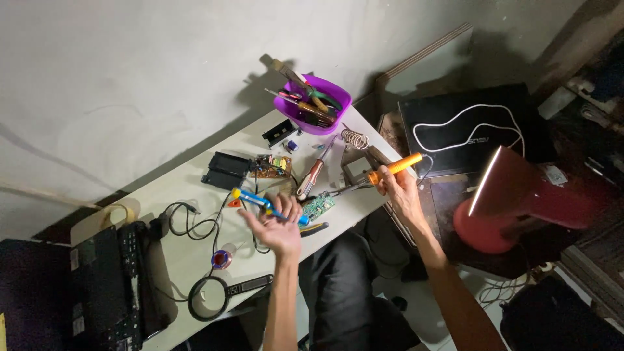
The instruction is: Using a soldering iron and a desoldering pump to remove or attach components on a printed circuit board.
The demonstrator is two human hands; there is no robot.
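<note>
My left hand [278,227] holds a blue desoldering pump [265,204] with a yellow tip, raised over the white table [188,250]. My right hand [398,188] grips a soldering iron with an orange handle [396,166]; its metal tip points left toward a small green circuit board [318,205] lying near the table's front edge. A screwdriver with a brown handle [311,179] lies just behind that board.
A purple bowl [323,123] of hand tools stands at the back, a solder coil [355,138] beside it. Another circuit board [272,167], a black box [225,170], cables, a magnifying glass [209,298], a keyboard [123,286] and a red lamp [513,195] surround the work spot.
</note>
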